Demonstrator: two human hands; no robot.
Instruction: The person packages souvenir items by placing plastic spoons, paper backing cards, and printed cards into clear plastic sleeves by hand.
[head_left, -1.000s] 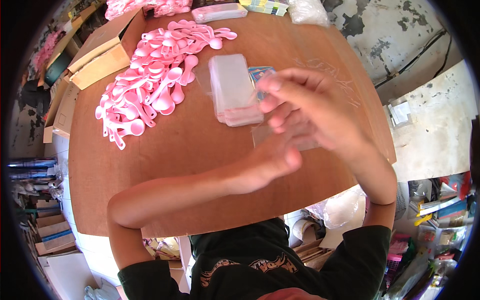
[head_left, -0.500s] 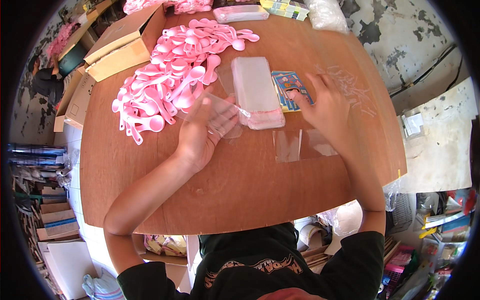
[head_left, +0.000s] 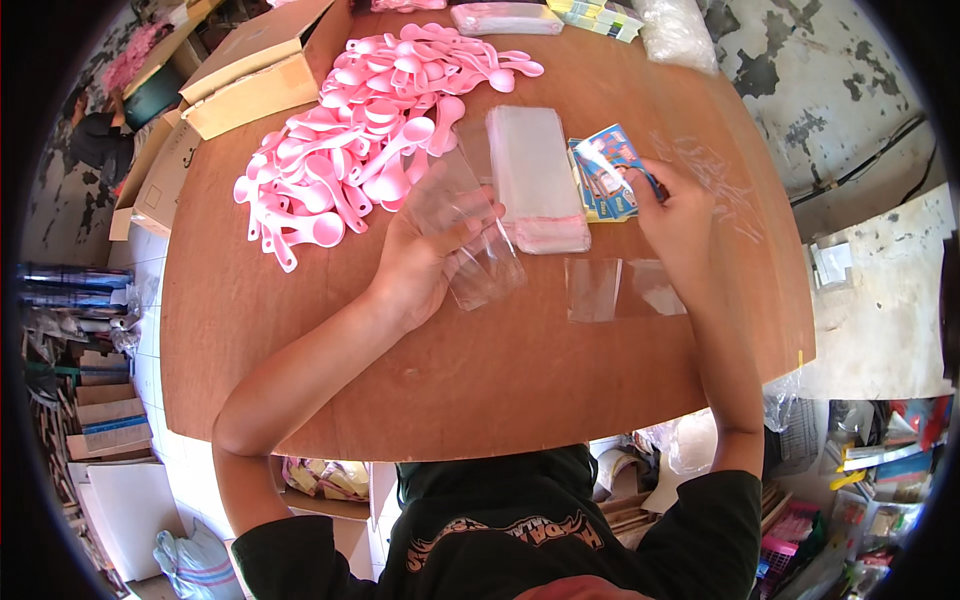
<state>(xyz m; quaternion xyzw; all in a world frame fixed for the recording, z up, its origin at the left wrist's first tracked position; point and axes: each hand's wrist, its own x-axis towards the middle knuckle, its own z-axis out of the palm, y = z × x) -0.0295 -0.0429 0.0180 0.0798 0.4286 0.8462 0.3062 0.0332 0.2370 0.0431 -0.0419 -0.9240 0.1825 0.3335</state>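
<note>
Holding a clear plastic sleeve (head_left: 470,235) in the left hand (head_left: 425,262), fingers curled shut around its near end, the person keeps the bag lifted just off the round wooden table (head_left: 400,370), its far end angling up toward the pink spoons. Over on the other side, the right hand (head_left: 672,215) has its fingertips pinched on a small blue printed card (head_left: 608,170), which sits on top of a little stack of the same cards. Between the two grips lies a neat pile of clear sleeves (head_left: 538,178), just beside the bag in the left hand and touching the card stack. Beyond the left hand, a heap of pink plastic spoons (head_left: 370,140) spreads across the table, the nearest spoon close to the thumb. Near the right wrist, a loose flat sleeve (head_left: 612,290) lies on the wood, apart from both hands. Further off past the spoons, open cardboard boxes (head_left: 250,75) stand at the table's edge.
</note>
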